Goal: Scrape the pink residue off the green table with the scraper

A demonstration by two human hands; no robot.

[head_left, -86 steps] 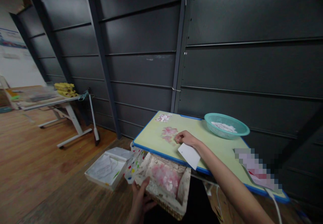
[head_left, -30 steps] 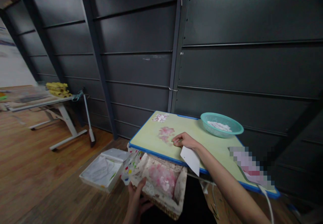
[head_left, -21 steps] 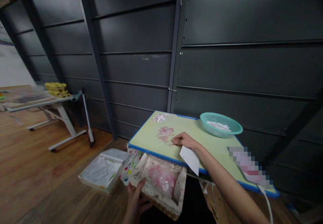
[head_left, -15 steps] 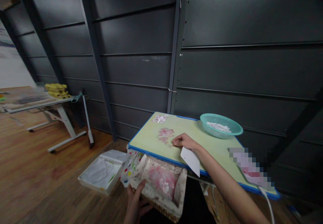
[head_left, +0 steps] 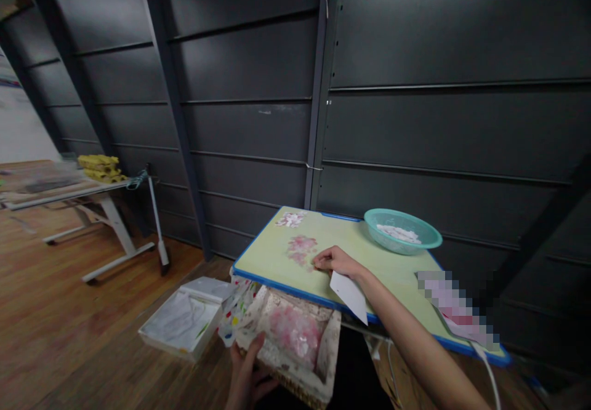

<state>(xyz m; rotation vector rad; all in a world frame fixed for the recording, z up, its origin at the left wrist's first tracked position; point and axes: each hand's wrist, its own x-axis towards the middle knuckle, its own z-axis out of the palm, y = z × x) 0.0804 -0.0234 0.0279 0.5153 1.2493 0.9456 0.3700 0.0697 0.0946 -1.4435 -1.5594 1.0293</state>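
My left hand (head_left: 249, 367) is closed on the near left rim of a lined basket (head_left: 329, 361) under the table's front edge. In the basket lies a clear plastic bag of pink and white pieces (head_left: 295, 336). My right hand (head_left: 339, 262) rests low on the yellow-green tabletop (head_left: 268, 256), fingertips pinched together; whatever is between them is hidden. Just left of those fingertips is a patch of small pink pieces (head_left: 301, 249). A white card (head_left: 349, 297) shows beneath my right wrist and sticks out past the blue table edge.
A green plastic basin (head_left: 427, 234) with white pieces stands at the back right of the table. Pale pieces (head_left: 290, 219) lie at its far left corner. A blurred-out flat object (head_left: 457, 311) with a white cord is at right. On the floor sits an open white box (head_left: 180, 324).
The view has shifted slightly. My right hand stays beside the pink pieces with only a slight finger movement, and my left hand keeps its hold on the basket.
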